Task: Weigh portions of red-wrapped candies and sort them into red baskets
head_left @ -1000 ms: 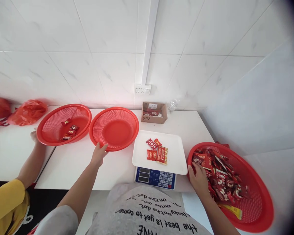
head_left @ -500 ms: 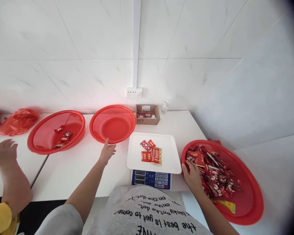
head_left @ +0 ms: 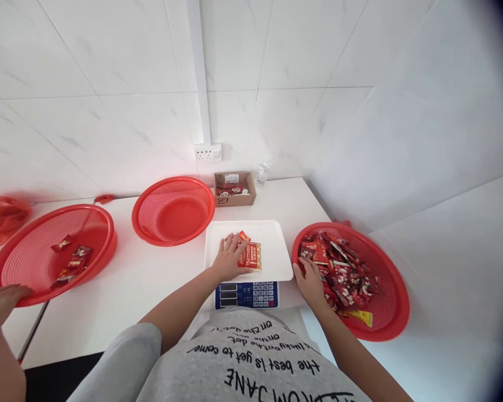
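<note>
My left hand (head_left: 227,261) lies over the small snack packets on the white tray (head_left: 276,237) of the scale. Its fingers are spread over them and cover some; a red-and-gold packet (head_left: 254,255) and part of a red one (head_left: 243,237) show past the fingertips. At the near-left rim of a red plastic basket (head_left: 396,304), full of wrapped snacks (head_left: 346,273), my right hand (head_left: 309,281) is closed on the edge. The fingers reach inside, next to the packets. Below the tray shows the scale's blue keypad panel (head_left: 247,295).
Another red basket (head_left: 176,239) with nothing in it stands behind and left of the tray. A cardboard box (head_left: 235,198) holds packets near the wall. Far left, a co-worker's hand (head_left: 2,301) is at a red basket (head_left: 25,223) with several packets. A red plastic bag (head_left: 4,218) lies beyond.
My left hand has moved right, from beside the empty basket onto the packets on the tray. The view has shifted right. The co-worker's hand has come to the left basket's rim.
</note>
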Motion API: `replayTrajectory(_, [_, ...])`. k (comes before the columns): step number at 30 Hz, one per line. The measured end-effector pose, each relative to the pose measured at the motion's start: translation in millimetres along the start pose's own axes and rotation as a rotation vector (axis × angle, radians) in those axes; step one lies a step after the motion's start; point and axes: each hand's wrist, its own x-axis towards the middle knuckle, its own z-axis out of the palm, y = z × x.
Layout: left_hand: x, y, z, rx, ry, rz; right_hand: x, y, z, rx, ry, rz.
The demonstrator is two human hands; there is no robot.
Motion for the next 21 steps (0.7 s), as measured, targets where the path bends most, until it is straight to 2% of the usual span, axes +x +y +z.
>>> replayTrajectory(5, [21,9,8.3,0.112,0.000,0.079,-1,-3,-1,0.016,-0.003,0.025])
replayTrajectory(10, [25,12,10.3,0.209,0.087,0.159,0,-2,-1,0.039,-0.010,0.039])
replayTrajectory(13, [29,13,6.2,0.214,0.056,0.203,1,1,1,0.042,-0.006,0.028])
replayTrajectory(21, [57,10,-3.5,0.132,-0.050,0.089,2,11,7,0.078,0.005,0.026])
